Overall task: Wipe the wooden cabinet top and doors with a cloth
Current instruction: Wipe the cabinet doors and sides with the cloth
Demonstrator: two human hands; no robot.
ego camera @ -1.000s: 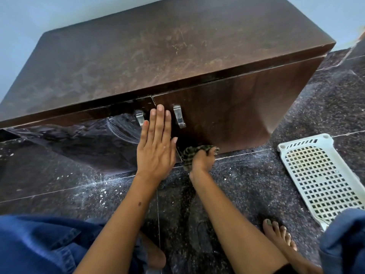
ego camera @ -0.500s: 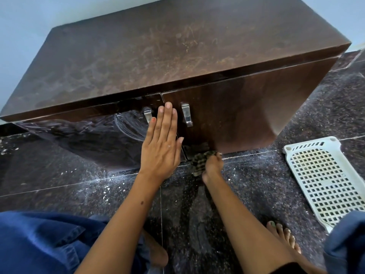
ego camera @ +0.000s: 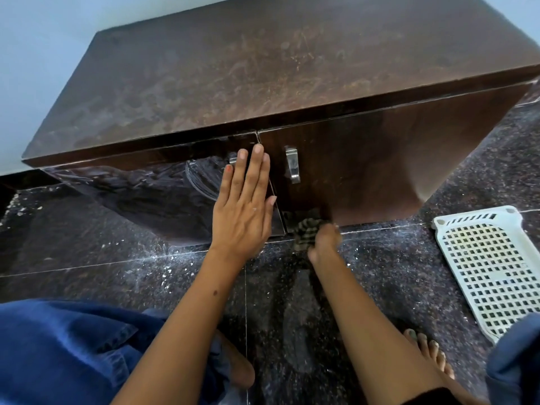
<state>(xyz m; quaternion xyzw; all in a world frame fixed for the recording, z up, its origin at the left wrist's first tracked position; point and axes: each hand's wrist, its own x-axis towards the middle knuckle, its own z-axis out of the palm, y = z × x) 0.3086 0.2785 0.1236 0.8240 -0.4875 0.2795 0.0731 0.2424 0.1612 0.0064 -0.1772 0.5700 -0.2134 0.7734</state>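
Dark speckled stone floor (ego camera: 87, 229) runs under the wooden cabinet (ego camera: 292, 68) at twelve o'clock. My left hand (ego camera: 244, 206) lies flat, fingers straight, on the left door (ego camera: 163, 197). At its three o'clock, my right hand (ego camera: 324, 241) grips the striped cloth (ego camera: 305, 229) against the right door (ego camera: 365, 165)'s bottom edge. A white basket (ego camera: 491, 264) lies at far right.

The cabinet (ego camera: 263, 83) stands on the floor (ego camera: 87, 244) against the wall (ego camera: 35, 54), its 2 doors meeting at the middle with a handle (ego camera: 292, 164) on the right door (ego camera: 365, 165). The left hand (ego camera: 242, 211) lies flat on the left door (ego camera: 163, 197) beside the seam, while the right hand (ego camera: 324, 241) holds the cloth (ego camera: 305, 229) at the right door's bottom edge. A basket (ego camera: 491, 267) lies on the floor to the right, before the cabinet.
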